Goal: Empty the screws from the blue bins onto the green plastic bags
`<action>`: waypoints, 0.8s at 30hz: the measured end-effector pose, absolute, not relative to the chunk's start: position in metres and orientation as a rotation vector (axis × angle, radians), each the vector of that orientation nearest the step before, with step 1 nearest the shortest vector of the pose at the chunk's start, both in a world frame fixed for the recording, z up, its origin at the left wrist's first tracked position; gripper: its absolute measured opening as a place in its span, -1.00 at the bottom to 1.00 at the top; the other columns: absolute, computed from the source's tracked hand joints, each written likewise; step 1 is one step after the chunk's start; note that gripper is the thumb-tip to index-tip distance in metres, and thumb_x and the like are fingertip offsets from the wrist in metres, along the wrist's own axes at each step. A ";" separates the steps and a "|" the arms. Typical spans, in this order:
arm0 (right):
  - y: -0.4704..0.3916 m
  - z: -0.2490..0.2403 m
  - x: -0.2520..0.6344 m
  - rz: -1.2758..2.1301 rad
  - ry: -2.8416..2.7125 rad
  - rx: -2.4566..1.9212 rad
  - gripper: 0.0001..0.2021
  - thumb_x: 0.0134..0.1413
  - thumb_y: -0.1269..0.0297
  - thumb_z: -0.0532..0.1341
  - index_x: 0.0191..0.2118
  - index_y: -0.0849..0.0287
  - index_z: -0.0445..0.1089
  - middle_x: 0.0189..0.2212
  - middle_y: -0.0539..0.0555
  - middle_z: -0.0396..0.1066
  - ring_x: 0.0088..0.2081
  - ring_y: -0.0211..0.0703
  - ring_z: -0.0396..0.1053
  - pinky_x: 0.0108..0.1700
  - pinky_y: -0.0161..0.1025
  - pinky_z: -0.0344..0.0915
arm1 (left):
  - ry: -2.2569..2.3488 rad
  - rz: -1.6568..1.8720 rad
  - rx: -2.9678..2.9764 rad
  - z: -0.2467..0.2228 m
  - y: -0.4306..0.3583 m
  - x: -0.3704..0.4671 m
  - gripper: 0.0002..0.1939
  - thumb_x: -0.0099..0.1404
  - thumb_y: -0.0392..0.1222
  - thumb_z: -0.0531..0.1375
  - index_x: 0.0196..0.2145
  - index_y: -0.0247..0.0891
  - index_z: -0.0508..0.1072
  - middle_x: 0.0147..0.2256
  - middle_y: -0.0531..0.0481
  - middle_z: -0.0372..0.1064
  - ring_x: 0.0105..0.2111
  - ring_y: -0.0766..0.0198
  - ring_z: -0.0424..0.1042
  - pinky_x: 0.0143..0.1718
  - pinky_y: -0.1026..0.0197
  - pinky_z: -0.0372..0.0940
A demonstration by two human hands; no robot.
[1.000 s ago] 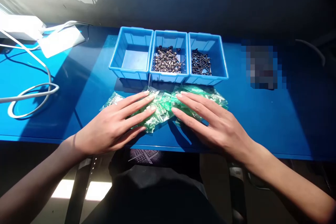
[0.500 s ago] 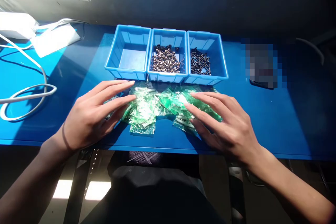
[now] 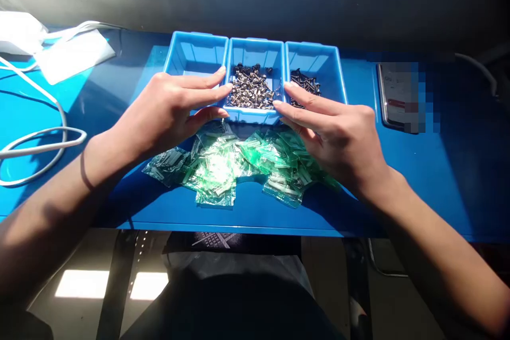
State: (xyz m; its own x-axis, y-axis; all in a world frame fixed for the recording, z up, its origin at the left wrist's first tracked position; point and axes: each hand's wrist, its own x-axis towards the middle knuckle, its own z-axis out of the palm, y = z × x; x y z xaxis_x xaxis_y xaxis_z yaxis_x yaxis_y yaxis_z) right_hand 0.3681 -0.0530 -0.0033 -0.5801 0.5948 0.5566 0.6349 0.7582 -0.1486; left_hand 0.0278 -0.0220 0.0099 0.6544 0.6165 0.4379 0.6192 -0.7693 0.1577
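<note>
Three blue bins stand side by side on the blue table. My left hand (image 3: 175, 103) has its fingertips on the near walls where the left bin (image 3: 199, 40) meets the middle bin (image 3: 255, 116). My right hand (image 3: 338, 133) touches the right side of the middle bin, its fingers reaching over the front of the right bin (image 3: 345, 77). Both hands have their fingers apart. Short silvery screws (image 3: 251, 90) lie in the middle bin and dark, longer screws (image 3: 305, 82) in the right one. Below the bins spreads a pile of green-tinted plastic packets (image 3: 217, 167).
A phone (image 3: 398, 98), partly pixelated, lies at the right. White cables (image 3: 64, 117), a white box (image 3: 19, 34) and a white paper (image 3: 75, 56) are at the left. The table's front edge (image 3: 247, 227) runs below the packets.
Both hands have moved up from beside the packets to the bins, and their fingers now touch the middle bin's area. The packets at the left are more exposed.
</note>
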 end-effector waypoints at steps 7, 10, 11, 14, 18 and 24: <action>-0.067 0.001 0.349 -0.273 -2.321 -0.912 -0.76 0.56 0.49 0.29 0.19 0.32 0.64 0.29 0.42 0.61 0.33 0.32 0.63 0.28 0.19 0.74 | -1.096 -0.765 -2.851 0.019 -0.045 0.033 -0.61 0.71 -0.03 0.24 0.35 -0.21 0.52 0.43 -0.12 0.46 0.46 0.09 0.50 0.52 -0.14 0.50; -0.075 0.005 0.344 -0.258 -2.395 -0.763 -0.78 0.56 0.45 0.29 0.17 0.20 0.62 0.27 0.30 0.66 0.36 0.23 0.61 0.32 0.20 0.71 | -0.914 -0.794 -2.896 0.024 -0.077 0.037 -0.56 0.65 -0.21 0.29 0.40 -0.13 0.48 0.45 -0.11 0.45 0.50 0.11 0.44 0.53 -0.17 0.50; -0.077 0.006 0.343 -0.255 -2.449 -0.695 -0.79 0.55 0.44 0.31 0.16 0.18 0.62 0.23 0.26 0.68 0.36 0.23 0.62 0.31 0.19 0.72 | -0.855 -0.754 -2.935 0.022 -0.088 0.037 -0.52 0.62 -0.20 0.33 0.41 -0.11 0.47 0.42 -0.08 0.49 0.46 0.09 0.49 0.50 -0.12 0.55; -0.084 0.007 0.342 -0.295 -2.563 -0.545 -0.79 0.51 0.41 0.36 0.15 0.27 0.63 0.19 0.30 0.70 0.36 0.33 0.60 0.29 0.23 0.72 | -0.803 -0.546 -2.930 0.009 -0.113 0.029 -0.54 0.63 -0.14 0.30 0.39 -0.21 0.49 0.38 -0.10 0.53 0.38 -0.13 0.57 0.38 -0.29 0.65; -0.093 0.004 0.342 -0.279 -2.590 -0.548 -0.69 0.54 0.26 0.38 0.19 0.39 0.62 0.22 0.40 0.67 0.32 0.38 0.62 0.26 0.26 0.72 | -0.994 -0.635 -2.953 -0.010 -0.122 0.006 -0.42 0.58 -0.28 0.32 0.47 -0.03 0.42 0.42 -0.07 0.48 0.49 -0.04 0.46 0.51 -0.19 0.56; -0.103 0.004 0.342 -0.281 -2.727 -0.518 -0.67 0.58 0.52 0.24 0.30 0.31 0.58 0.29 0.23 0.65 0.29 0.14 0.66 0.20 0.01 0.71 | -0.986 -0.653 -2.929 -0.012 -0.123 -0.006 -0.49 0.59 -0.28 0.33 0.43 -0.19 0.44 0.44 -0.21 0.44 0.50 -0.05 0.45 0.51 -0.16 0.55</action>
State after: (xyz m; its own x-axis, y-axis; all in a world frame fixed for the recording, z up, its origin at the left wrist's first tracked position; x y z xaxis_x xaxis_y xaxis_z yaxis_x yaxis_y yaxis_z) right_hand 0.3415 -0.1026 0.0035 -0.8720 0.3171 0.3729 0.3864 0.9136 0.1268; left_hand -0.0056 -0.1232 -0.0120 0.7197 0.5824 0.3779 0.5752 -0.8050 0.1451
